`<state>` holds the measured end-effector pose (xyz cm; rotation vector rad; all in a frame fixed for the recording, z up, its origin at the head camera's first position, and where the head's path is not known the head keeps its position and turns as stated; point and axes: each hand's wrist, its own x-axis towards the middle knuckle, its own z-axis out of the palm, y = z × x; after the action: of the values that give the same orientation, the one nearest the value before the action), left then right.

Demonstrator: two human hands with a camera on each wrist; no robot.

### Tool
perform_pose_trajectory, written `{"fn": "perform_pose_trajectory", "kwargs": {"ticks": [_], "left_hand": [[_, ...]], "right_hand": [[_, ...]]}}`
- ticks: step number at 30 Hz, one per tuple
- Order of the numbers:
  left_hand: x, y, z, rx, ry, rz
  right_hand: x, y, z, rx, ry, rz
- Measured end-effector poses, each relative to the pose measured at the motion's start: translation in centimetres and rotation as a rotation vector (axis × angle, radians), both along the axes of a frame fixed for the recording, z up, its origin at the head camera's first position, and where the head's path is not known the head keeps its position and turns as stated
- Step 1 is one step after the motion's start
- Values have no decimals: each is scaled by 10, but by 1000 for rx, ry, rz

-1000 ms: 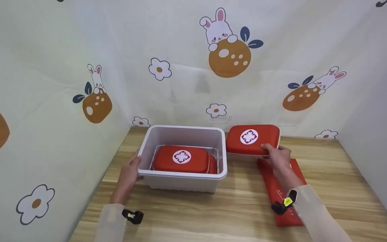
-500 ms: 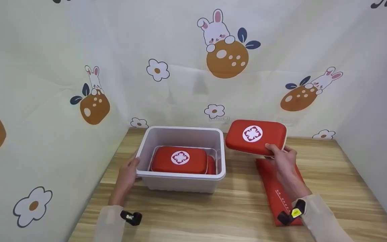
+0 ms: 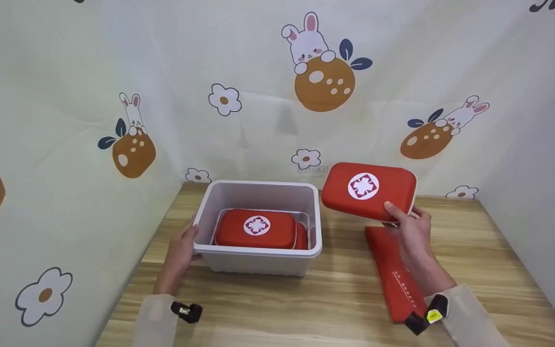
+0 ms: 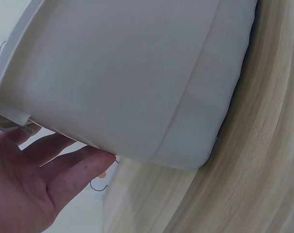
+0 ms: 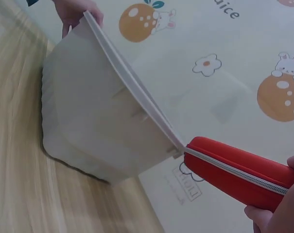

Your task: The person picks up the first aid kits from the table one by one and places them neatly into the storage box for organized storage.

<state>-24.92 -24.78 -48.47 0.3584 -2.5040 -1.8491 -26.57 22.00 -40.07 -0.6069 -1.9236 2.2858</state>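
Wood-grain tabletop carries grey bin | left grip clasps bin's edge | right grip pinches red case, raised just right of bin | step: apparently transferring case | next: likely needs edge clearance

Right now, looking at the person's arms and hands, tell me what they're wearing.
Both the left hand and right hand are ungloved. The left sleeve and right sleeve are pale cream. A black device sits at each wrist; the right one bears a yellow label, its print unreadable.
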Motion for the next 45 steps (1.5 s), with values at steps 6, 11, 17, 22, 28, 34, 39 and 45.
{"fn": "perform_pose_trajectory", "kwargs": {"ticks": [6, 11, 17, 22, 28, 34, 39, 45], "left_hand": [[0, -1, 0, -2, -3, -1], [0, -1, -1, 4, 4, 1], [-1, 0, -1, 12, 40, 13], [-2, 1, 1, -33, 41, 25], [-2, 0, 0, -38, 36, 30], [-1, 1, -1, -26, 41, 35], [0, 0, -1, -9, 48, 32], [0, 0, -3, -13, 52, 23]], "right_hand": [[2, -7, 6, -93, 41, 77], [4, -17, 6, -156, 65, 179], [0, -33, 4, -249, 57, 215], [-1, -47, 2, -289, 38, 245], [-2, -63, 0, -268, -21, 315], [-4, -79, 0, -275, -53, 353], [-5, -92, 0, -297, -50, 402], [-6, -109, -6, -261, -60, 427]]}}
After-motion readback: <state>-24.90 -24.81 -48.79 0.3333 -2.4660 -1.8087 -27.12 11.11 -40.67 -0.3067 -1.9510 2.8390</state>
